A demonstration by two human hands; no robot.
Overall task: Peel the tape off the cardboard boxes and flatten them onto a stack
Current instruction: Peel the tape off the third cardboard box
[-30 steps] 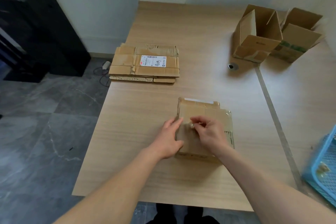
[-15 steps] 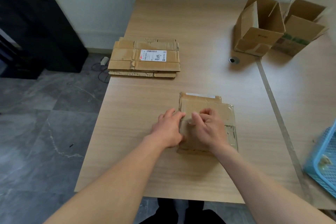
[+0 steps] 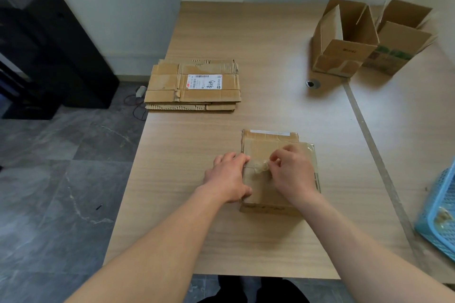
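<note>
Two hands on the box (image 3: pixel 269 143): left hand (image 3: pixel 227 177) fingers (image 3: pixel 242 158) flat along its edge, right hand (image 3: pixel 293 172) fingers (image 3: pixel 276 161) pinching crumpled tape (image 3: pixel 261 166).

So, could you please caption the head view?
Left hand steadies the cardboard box while right hand peels clear tape off it.

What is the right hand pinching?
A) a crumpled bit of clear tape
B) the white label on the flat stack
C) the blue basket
A: the right hand pinches a crumpled strip of tape on top of the box, while the left hand rests on the box's left edge.
</note>
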